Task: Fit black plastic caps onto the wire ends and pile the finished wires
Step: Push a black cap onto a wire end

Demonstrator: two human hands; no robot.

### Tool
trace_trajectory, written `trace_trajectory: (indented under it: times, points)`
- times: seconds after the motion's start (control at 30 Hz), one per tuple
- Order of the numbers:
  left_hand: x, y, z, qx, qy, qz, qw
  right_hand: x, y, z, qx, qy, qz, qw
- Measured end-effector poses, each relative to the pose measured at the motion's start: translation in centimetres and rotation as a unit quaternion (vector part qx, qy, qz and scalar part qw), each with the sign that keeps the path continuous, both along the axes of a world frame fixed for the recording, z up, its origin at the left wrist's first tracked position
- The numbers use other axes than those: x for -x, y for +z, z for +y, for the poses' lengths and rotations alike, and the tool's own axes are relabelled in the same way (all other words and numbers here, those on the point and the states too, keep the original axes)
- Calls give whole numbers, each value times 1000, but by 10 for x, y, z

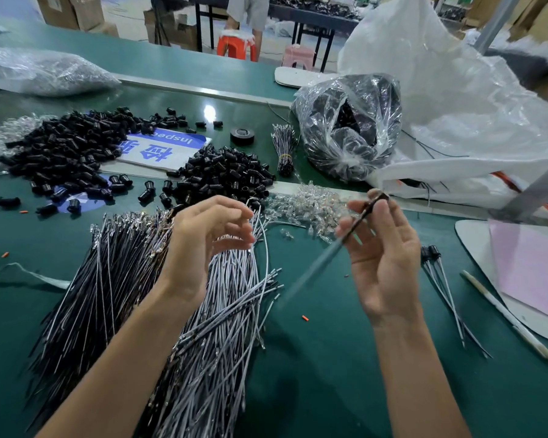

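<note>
Just right of right hand [383,257], small pile of black-capped wires [437,270] on green bench [329,358]; pinched in that hand, thin dark wire [355,226], tip up, tail slanting down-left. Left hand [203,241] slack, empty.

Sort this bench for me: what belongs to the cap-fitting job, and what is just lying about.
Job in hand: black caps, black wires, white wires, the wire pinched in the right hand, capped wires piled at right.

Lying about: tape roll, printed sign, pink paper, white bag, orange scrap.
</note>
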State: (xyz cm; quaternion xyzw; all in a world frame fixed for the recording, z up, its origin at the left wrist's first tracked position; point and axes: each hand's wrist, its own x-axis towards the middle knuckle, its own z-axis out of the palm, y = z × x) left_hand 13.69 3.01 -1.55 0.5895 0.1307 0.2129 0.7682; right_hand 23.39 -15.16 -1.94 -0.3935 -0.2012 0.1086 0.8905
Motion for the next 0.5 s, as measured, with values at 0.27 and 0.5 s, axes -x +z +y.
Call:
trace_trajectory:
  times: [0.27, 0.5]
  points:
    - [-12, 18, -46, -59, -105, -16, 993, 16, -3, 16, 182, -3, -107, 977]
    - [-15, 4, -49, 145, -112, -42, 982, 19, -6, 15, 224, 11, -108, 968]
